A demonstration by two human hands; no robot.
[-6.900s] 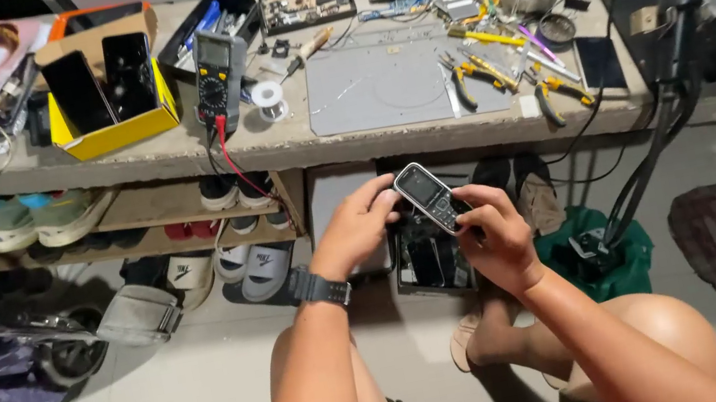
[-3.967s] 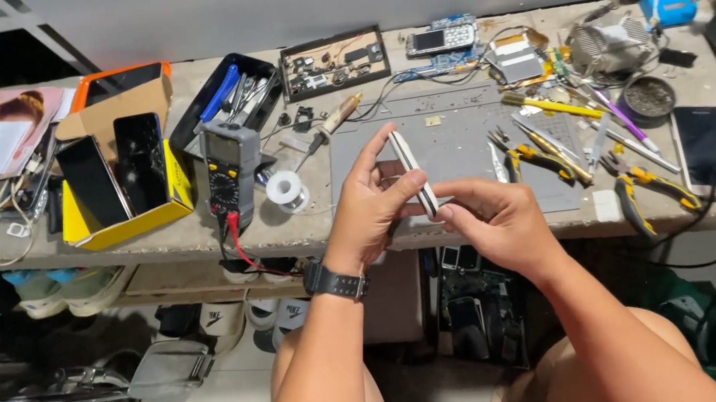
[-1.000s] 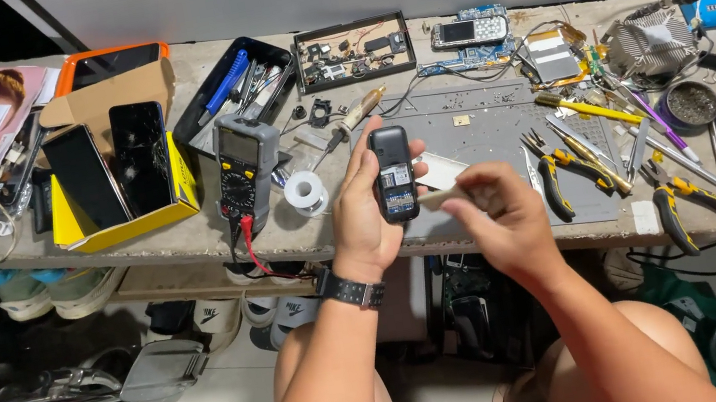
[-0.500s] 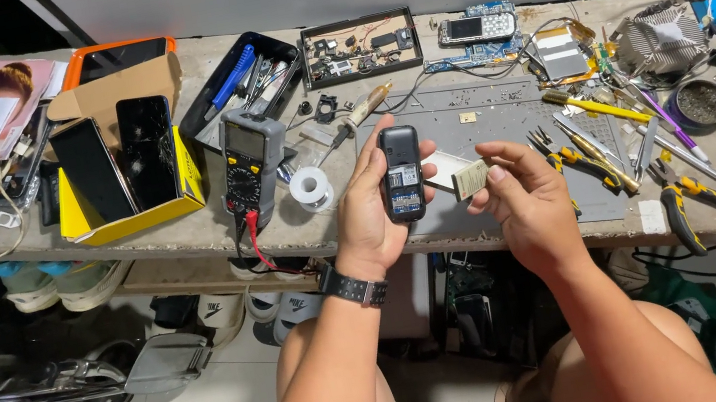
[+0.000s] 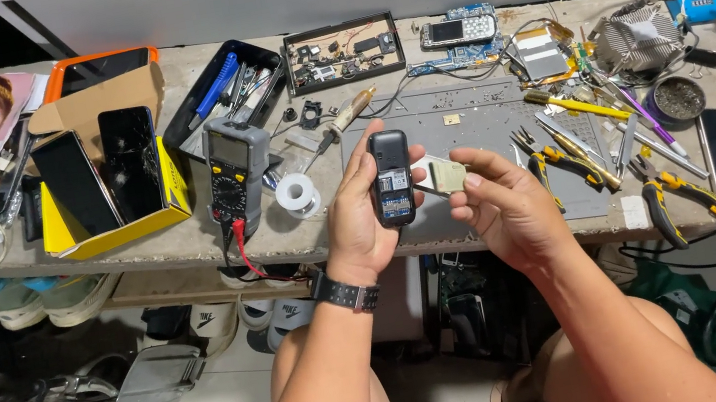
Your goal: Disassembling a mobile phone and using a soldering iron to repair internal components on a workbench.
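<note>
Left hand [image 5: 361, 220] grips open phone [image 5: 392, 177], right hand [image 5: 507, 209] pinches battery [image 5: 449, 175]; multimeter [image 5: 232, 174], pliers [image 5: 557, 161] nearby.

A small black phone [image 5: 392, 177] stands upright at centre frame, back cover off (innards showing); just right of it, a flat pale battery [image 5: 449, 175], slightly tilted.
</note>
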